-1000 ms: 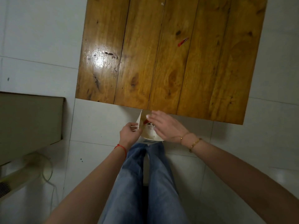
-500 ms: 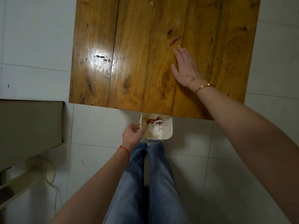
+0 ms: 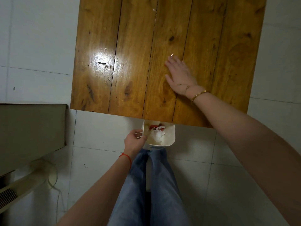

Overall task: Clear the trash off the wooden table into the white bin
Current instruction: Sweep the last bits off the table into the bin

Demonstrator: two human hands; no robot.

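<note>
Head view, looking straight down.

Left hand: grip closed on the left wall of the white bin, thumb inside the rim, fingers curled on the outside. A red string sits on the left wrist. The bin is held just below the near edge of the tabletop, its far rim tucked under that edge, and directly beyond the person's jeans-clad legs.

Bin contents: crumpled white paper and red scraps, piled toward the far half. Near half of the bin floor shows bare.

Right hand: laid flat, palm down on the tabletop, fingers extended and close together, thumb spread toward the left. Grip fully open; nothing is pinched. Gold bracelets on the right wrist.

Task item on the tabletop: one small red scrap, thin and elongated, lying just beyond the right fingertips. A sliver of red also shows at the left edge of the index finger; cannot tell whether that is the same piece passing under the fingers or a separate one. Contact between fingertips and scrap cannot be confirmed.

A tiny pale speck lies on a plank seam at the far end of the tabletop.

Surroundings: white tiled floor; a beige cabinet-like unit at left.
</note>
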